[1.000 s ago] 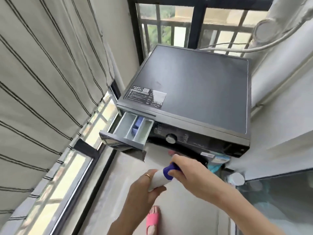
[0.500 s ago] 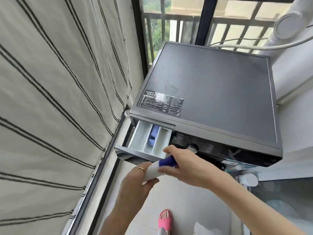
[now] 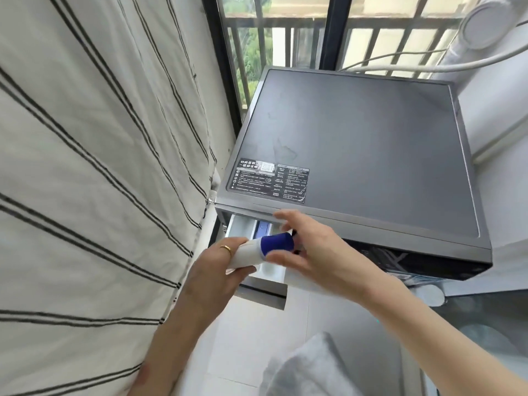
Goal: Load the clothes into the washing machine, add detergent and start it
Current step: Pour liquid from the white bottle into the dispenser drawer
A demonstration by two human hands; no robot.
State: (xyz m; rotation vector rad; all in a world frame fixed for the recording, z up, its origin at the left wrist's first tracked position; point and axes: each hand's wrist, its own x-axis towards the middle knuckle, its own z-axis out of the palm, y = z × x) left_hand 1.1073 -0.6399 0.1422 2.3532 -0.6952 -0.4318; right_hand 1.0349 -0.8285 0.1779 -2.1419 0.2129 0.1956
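1. Striped fabric (image 3: pixel 94 172), white with thin dark lines, hung along the whole left side, just beside the machine.
2. Dark grey washing machine (image 3: pixel 365 155) stood before a barred window (image 3: pixel 285 38); a printed label (image 3: pixel 271 181) sat at the front left corner of its top.
3. Detergent drawer (image 3: pixel 265 284) stood pulled out under that corner, its pale compartments mostly hidden by the hands.
4. Right hand (image 3: pixel 320 252) reached over the drawer, thumb and fingers curled around the blue cap (image 3: pixel 277 244), pinching it.
5. Left hand (image 3: pixel 214 270), a ring (image 3: pixel 226 248) on one finger, was wrapped closed around the body of the white detergent bottle (image 3: pixel 248 252).
6. That bottle lay nearly level, directly above the open drawer, cap pointing right.
7. Grey cloth (image 3: pixel 308 367) showed at the bottom edge.
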